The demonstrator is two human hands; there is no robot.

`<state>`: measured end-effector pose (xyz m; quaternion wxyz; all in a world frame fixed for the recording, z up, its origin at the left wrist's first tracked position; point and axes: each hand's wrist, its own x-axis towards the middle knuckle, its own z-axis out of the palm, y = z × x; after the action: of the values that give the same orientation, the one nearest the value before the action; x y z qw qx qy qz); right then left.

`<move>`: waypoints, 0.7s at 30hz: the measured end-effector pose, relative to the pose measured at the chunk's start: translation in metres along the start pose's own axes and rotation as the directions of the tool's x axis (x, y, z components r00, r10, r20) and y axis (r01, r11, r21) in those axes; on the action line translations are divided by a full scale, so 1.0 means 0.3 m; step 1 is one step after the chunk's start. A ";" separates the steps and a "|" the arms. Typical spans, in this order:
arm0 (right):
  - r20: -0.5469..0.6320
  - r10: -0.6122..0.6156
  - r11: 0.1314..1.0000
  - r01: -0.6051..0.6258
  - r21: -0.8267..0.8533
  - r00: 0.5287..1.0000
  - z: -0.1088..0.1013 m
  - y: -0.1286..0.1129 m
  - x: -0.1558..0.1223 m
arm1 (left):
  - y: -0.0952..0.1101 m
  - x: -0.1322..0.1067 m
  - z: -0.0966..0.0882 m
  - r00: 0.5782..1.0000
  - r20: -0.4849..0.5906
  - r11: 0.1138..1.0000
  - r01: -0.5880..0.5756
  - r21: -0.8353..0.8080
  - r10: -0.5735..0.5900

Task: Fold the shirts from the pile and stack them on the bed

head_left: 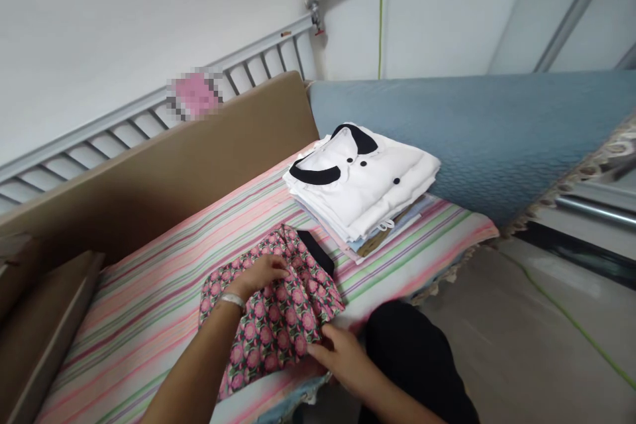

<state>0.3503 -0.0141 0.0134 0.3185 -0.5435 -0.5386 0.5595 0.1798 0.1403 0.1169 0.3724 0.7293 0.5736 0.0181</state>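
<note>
A pink-and-dark floral garment (271, 321), partly folded, lies on the striped bedspread in front of me. A black band (318, 252), either a collar or a waistband, shows at its far right corner. On top of the garment rests my left hand (263, 275), its fingers bent and pinching the cloth; a pale bracelet (232, 301) circles the wrist. At the near right edge my right hand (340, 352) grips the garment between thumb and fingers. Just beyond lies a stack of folded clothes, topped by a white shirt (377, 179) with a black collar and dark buttons.
The striped bedspread (149, 291) covers the bed. Behind it stands a brown board (238, 119) before a radiator (124, 126). A blue quilted cover (447, 119) runs along the right. Brown panels (50, 324) sit at left. My dark-clothed knee (412, 358) is by the near edge.
</note>
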 end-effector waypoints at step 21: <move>0.162 -0.525 0.774 0.548 -0.316 0.835 0.126 -0.194 0.020 | 0.093 0.158 0.059 0.789 -0.489 0.857 0.494 0.145 -0.372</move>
<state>0.2997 -0.0056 0.0605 0.3456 -0.3967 -0.7715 0.3578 0.2271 0.1696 0.1008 0.1243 0.5960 0.7930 0.0206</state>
